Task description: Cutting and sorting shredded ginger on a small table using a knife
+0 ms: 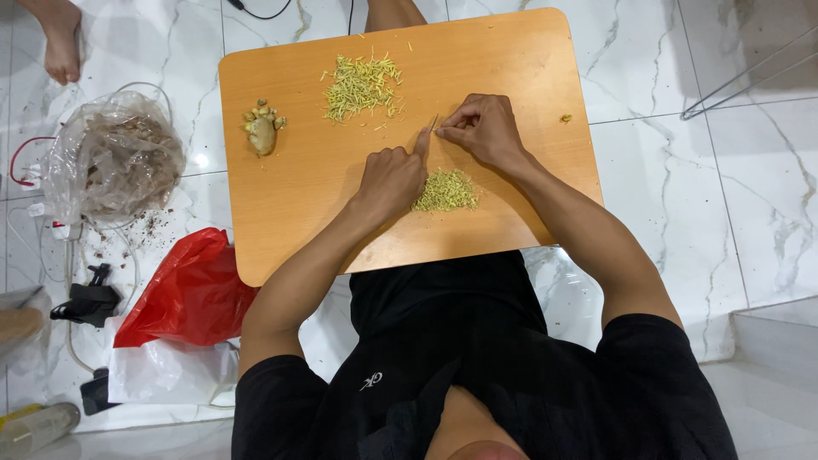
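Ginger slivers are heaped in two piles on the wooden bench [281, 221]: a larger pile [361, 85] at twelve o'clock, a smaller pile [446, 191] near six, just beside the left hand [390, 177]. That hand is curled, fingertip pressed down; the right hand [484, 129] is pinched on a thin blade [433, 123]. One whole ginger root [262, 128] lies uncut at nine o'clock, so cutting seems well advanced but unfinished.

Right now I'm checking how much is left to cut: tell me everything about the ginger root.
The ginger root is a knobby, pale tan, whole piece with small stubs at its top. It lies on the left of the wooden board, apart from both shred piles and untouched by either hand.
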